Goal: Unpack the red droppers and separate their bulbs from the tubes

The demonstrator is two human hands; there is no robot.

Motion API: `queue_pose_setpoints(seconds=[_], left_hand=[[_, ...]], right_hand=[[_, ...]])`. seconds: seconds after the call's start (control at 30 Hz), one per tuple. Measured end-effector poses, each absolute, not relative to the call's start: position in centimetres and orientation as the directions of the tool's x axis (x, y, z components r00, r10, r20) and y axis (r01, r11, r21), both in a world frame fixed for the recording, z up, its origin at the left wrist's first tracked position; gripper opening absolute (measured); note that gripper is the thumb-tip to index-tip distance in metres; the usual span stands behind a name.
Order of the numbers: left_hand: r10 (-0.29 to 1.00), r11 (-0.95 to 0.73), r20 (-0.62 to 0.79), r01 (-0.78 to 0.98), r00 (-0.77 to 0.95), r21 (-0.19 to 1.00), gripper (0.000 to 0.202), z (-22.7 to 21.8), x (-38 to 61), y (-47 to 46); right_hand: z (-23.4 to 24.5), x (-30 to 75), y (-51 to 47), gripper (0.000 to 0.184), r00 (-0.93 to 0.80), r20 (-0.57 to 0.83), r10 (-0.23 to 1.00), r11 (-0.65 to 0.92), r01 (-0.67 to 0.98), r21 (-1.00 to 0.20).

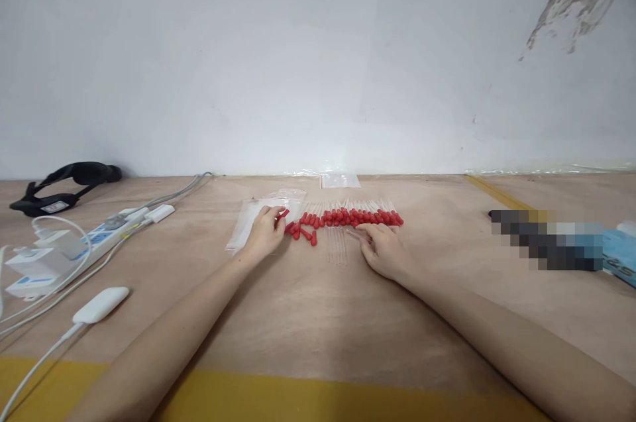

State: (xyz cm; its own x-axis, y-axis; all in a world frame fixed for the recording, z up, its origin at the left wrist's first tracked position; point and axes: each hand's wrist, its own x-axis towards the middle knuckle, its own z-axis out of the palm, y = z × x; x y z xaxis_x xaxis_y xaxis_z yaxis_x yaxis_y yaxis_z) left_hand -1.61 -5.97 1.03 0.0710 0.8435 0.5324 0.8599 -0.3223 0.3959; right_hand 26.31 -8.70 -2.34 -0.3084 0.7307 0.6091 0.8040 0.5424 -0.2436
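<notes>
A row of clear glass droppers with red rubber bulbs point(355, 216) lies across the middle of the wooden table point(308, 303). Loose red bulbs point(304, 232) lie at the row's left end, and several bare glass tubes point(336, 247) lie just in front. My left hand point(264, 232) pinches one red bulb point(283, 214) beside a stack of clear plastic bags point(248, 220). My right hand point(382, 248) rests on the table at the row's front, its fingers closed on a thin glass tube point(356, 234).
A power strip with white plugs and cables point(74, 246) lies at the left, with a white adapter point(101, 305) nearer me. A black strap device point(64, 187) sits at the far left by the wall. A small clear bag point(340, 180) lies behind the row. A blurred patch and a blue packet point(619, 256) are at the right.
</notes>
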Motion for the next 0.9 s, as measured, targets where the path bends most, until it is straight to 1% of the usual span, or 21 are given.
queue_pose_setpoints(seconds=[0.1,0.17,0.33,0.4,0.5,0.6,0.77,0.83,0.9], left_hand=[[0.860,-0.307,0.504,0.875,0.085,0.375,0.027,0.5,-1.2,-5.5],[0.861,-0.315,0.495,0.885,0.116,0.342,0.027,0.4,-1.0,-5.5],[0.829,-0.329,0.544,0.900,0.130,0.286,0.027,1.3,-0.8,-5.3],[0.839,-0.300,0.528,0.923,0.135,0.239,0.024,1.9,-0.4,-4.7],[0.923,-0.155,0.377,0.974,0.082,0.167,0.024,2.8,0.8,-3.2],[0.974,-0.019,0.226,0.988,-0.016,0.153,0.028,3.4,2.1,-1.5],[0.992,0.127,0.005,0.976,-0.130,0.176,0.028,3.5,3.0,0.9],[0.988,0.156,-0.053,0.971,-0.148,0.180,0.026,3.5,3.1,1.5],[0.985,0.169,-0.072,0.969,-0.158,0.182,0.024,3.6,3.2,1.7]], right_hand=[[-2.2,25.7,-8.7,0.015,-0.275,0.604,0.748,0.501,0.830,-0.243],[-2.2,25.5,-8.7,0.012,-0.274,0.598,0.753,0.492,0.839,-0.235],[-2.0,25.3,-9.1,0.015,-0.310,0.595,0.741,0.519,0.828,-0.214],[-2.0,25.1,-9.4,0.017,-0.324,0.601,0.731,0.533,0.821,-0.204],[-1.8,24.9,-9.8,0.019,-0.363,0.597,0.716,0.561,0.807,-0.183],[-1.7,24.9,-10.1,0.021,-0.405,0.581,0.706,0.592,0.788,-0.170],[-1.5,25.0,-10.3,0.032,-0.453,0.563,0.691,0.627,0.764,-0.154],[-1.5,25.1,-10.3,0.035,-0.471,0.548,0.692,0.637,0.755,-0.156],[-1.5,25.1,-10.2,0.038,-0.482,0.534,0.695,0.644,0.748,-0.164]])
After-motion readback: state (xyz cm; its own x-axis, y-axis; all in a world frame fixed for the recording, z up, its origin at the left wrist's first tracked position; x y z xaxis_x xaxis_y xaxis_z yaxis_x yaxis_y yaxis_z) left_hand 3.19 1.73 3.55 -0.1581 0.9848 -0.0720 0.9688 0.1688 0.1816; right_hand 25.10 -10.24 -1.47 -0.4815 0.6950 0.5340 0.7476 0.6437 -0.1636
